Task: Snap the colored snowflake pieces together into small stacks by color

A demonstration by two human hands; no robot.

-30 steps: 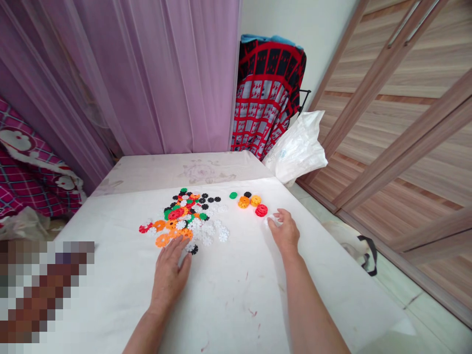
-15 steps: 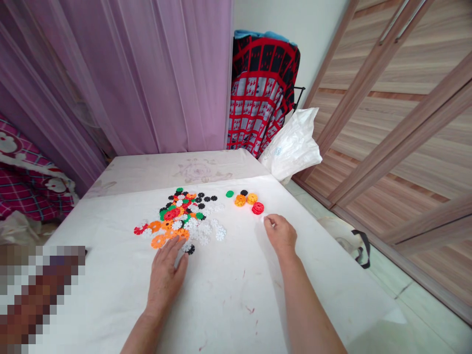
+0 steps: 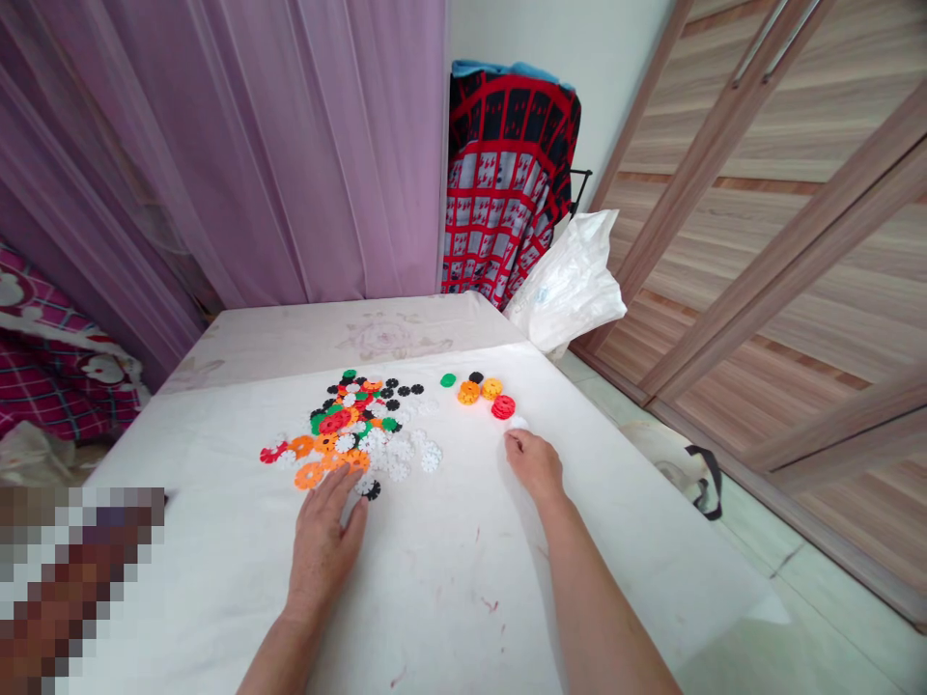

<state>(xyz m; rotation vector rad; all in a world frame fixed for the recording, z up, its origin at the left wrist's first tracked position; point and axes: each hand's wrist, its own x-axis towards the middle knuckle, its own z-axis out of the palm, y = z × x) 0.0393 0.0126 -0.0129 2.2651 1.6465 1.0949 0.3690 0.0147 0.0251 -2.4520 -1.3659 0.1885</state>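
My left hand (image 3: 329, 531) lies with its fingers spread at the near edge of a mixed pile of notched discs, its fingertips by the orange discs (image 3: 309, 475). Next to its thumb is a black disc (image 3: 373, 490). My right hand (image 3: 534, 465) has its fingers drawn together just below a white disc (image 3: 519, 423); whether anything is between the fingertips is hidden. Beyond it stand a red stack (image 3: 503, 406), two orange stacks (image 3: 468, 392), a black disc (image 3: 476, 377) and a green disc (image 3: 448, 380).
A white cloth covers the table (image 3: 435, 589). A white plastic bag (image 3: 569, 285) stands at the far right corner, before a red and black cloth (image 3: 499, 183). Purple curtains (image 3: 325, 145) hang behind; a wooden wardrobe (image 3: 768, 241) is at the right.
My right hand has drawn back slightly left and nearer, uncovering the white disc by the red stack. My left hand has hardly moved. The view has shifted slightly.
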